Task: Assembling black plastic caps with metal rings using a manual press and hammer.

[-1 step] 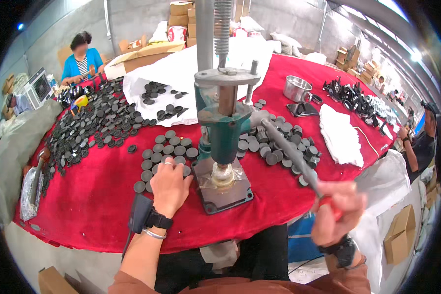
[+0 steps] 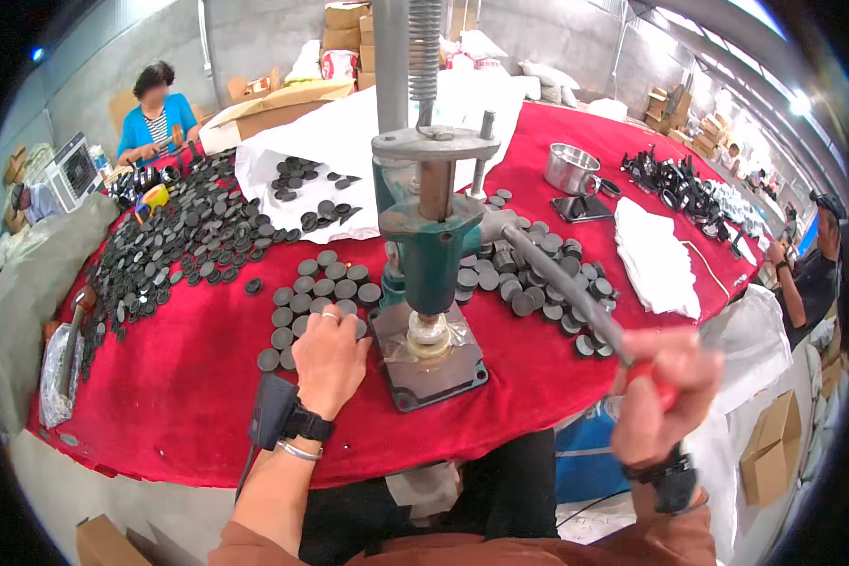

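Observation:
In front of me stands a green hand press (image 2: 430, 269), its ram low over a pale round fitting (image 2: 428, 332) on the square metal base plate (image 2: 431, 377). My right hand (image 2: 665, 391), slightly blurred, is wrapped round the red grip of the press's grey lever (image 2: 571, 288), which slants toward me. Left of the base, my left hand (image 2: 330, 358) rests among flat round black discs (image 2: 300, 304), fingers curled downward. Its fingertips are hidden, so whatever they pinch does not show. More black discs (image 2: 528, 283) lie right of the press.
A big heap of black caps (image 2: 189, 236) covers the red tablecloth (image 2: 189, 358) at left, beside a plastic-wrapped hammer (image 2: 66, 363). Toward the right are a metal pot (image 2: 571, 168), a phone (image 2: 581, 208), white cloth (image 2: 653, 259) and black parts (image 2: 674, 189). A person in blue (image 2: 156, 123) sits far left.
My right hand and the lever's grip have shifted slightly up and to the right. My left hand stays nearly where it was among the discs.

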Demonstrator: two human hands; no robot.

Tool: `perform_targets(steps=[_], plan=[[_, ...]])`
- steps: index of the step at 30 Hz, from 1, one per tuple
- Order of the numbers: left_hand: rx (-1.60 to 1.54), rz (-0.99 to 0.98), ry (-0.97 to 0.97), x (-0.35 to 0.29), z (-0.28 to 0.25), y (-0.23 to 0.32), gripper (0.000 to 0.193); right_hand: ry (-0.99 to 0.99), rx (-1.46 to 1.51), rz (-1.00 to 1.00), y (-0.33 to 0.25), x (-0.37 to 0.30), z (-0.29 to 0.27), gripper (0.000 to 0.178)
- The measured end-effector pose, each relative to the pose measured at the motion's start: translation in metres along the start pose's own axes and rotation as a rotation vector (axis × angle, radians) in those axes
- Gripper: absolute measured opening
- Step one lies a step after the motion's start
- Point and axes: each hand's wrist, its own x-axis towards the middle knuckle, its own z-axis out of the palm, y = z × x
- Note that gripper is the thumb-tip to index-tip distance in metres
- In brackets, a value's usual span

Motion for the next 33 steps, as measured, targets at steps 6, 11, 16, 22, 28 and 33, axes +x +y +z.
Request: perform_targets(steps=[6,11,16,22,28,33], plan=[[-0.018,0.066,-0.023,0.000,0.003,-0.003,0.033,0.022,-0.368,-0.278,0.019,0.128,0.018,0.011],[-0.271,-0.042,-0.043,-0.006,-0.020,0.013,0.045,0.048,0.217,0.244,0.028,0.160,0.031,0.027],[-0.696,-0.192,-0.232,-0.001,-0.038,0.050,0.060,0.231,0.203,0.114,0.018,0.158,0.059,0.007],[-0.522,0.025,-0.069,0.015,-0.008,0.058,0.062,0.217,0.104,0.101,0.009,0.161,0.059,0.008],[-0.645,-0.180,-0.101,0.014,-0.003,0.065,0.066,0.037,-0.244,-0.602,0.042,0.140,0.029,0.023],[-0.529,-0.086,0.159,-0.008,-0.011,0.035,0.047,0.220,0.143,-0.110,0.017,0.021,0.026,0.015]])
